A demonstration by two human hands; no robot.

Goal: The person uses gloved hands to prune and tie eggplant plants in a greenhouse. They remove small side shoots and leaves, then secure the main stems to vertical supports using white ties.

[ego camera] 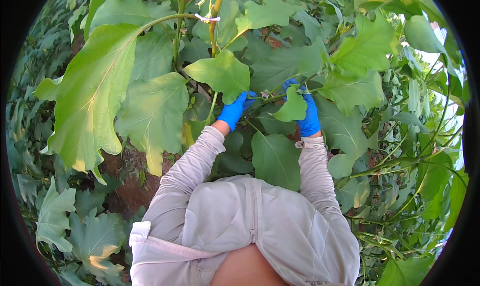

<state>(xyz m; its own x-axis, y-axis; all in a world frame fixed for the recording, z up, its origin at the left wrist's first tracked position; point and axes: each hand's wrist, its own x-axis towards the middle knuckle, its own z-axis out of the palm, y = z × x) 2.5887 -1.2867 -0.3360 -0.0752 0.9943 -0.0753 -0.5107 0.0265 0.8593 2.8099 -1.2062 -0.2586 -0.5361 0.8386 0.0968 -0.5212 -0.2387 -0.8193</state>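
Both hands wear blue gloves and reach in among the broad lobed leaves of an eggplant plant. My left hand is at the edge of a green leaf, its fingers partly hidden by it; whether it grips anything is unclear. My right hand is at a thin green side stem, with a small leaf covering part of its fingers; its hold cannot be made out. A small pale purple flower hangs on that stem between the hands. A large leaf spreads below them.
Upright main stems rise beyond my hands, with another purple flower near the top. A very large leaf arches over on the left. Brown soil shows at lower left. Long branches and dense foliage stand on the right.
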